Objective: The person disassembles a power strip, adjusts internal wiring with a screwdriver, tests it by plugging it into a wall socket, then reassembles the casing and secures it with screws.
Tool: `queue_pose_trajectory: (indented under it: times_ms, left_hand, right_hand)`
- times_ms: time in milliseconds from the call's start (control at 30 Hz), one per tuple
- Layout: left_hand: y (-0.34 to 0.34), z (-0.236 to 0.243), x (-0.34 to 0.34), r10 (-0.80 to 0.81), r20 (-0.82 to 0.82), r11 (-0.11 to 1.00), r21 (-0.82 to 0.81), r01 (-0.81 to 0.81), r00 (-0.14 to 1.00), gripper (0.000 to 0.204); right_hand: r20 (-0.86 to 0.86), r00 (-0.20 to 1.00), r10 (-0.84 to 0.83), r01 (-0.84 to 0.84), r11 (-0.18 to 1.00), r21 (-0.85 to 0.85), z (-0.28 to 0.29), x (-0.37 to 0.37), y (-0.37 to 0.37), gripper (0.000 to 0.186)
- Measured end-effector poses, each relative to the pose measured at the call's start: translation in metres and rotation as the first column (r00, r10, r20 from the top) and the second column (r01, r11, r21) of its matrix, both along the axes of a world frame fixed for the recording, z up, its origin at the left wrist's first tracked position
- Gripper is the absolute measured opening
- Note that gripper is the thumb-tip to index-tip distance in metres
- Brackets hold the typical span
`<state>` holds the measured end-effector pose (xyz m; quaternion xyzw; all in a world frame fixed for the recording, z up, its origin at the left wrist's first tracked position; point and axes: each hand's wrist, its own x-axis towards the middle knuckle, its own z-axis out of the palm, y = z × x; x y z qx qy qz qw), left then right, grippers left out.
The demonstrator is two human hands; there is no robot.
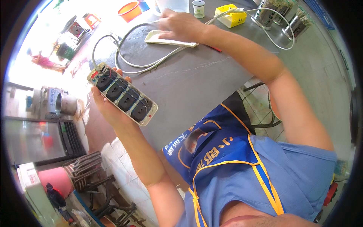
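A power strip (pixel 123 94) without its cover lies in my left hand (pixel 106 100), which is closed around its long sides. Its inside faces up, with several round black socket blocks and thin wires along the edge. A white cable (pixel 124 70) leaves its far end and loops across the table. Over the far side of the table is my right hand (pixel 179 27), thumb apart from the bent fingers. Beneath it lies a long white plastic cover (pixel 185 43); whether the thumb touches the cover I cannot tell. Small slim bits (pixel 153 69) lie near the cable.
On the grey table (pixel 181 87) stand a white can (pixel 198 9), a yellow tissue pack (pixel 230 17) and metal holders (pixel 266 17) full of sticks. A red pen-like thing (pixel 215 48) lies near the cover. Stacked stools (pixel 89 170) and a metal pot (pixel 66 104) are at left.
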<state>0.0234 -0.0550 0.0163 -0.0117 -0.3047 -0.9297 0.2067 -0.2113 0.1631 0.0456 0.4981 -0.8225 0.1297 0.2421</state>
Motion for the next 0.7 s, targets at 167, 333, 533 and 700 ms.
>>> queue_pose_trajectory:
  times_ms: [167,333,533,700]
  left_hand:
    - [-0.007,-0.003,-0.006,-0.039,-0.061,0.998,0.055,0.043,0.997,0.059]
    - [-0.01,-0.008,-0.011,-0.054,-0.07,0.998,0.012,0.055,0.996,0.065]
    - [-0.026,-0.017,-0.003,0.034,-0.029,0.997,-0.064,-0.036,0.999,0.07]
    - [-0.039,-0.029,-0.012,-0.077,-0.076,0.996,-0.054,0.073,0.994,0.076]
  right_hand:
    - [0.366,0.897,-0.247,0.103,0.923,0.372,-0.023,-0.023,0.021,0.069]
    - [0.411,0.877,-0.248,0.089,0.925,0.37,-0.037,-0.048,0.015,0.06]
    - [0.349,0.928,-0.127,0.085,0.987,0.134,-0.005,-0.032,0.102,0.054]
    - [0.407,0.871,-0.274,0.216,0.959,0.183,-0.023,0.005,0.238,0.047]
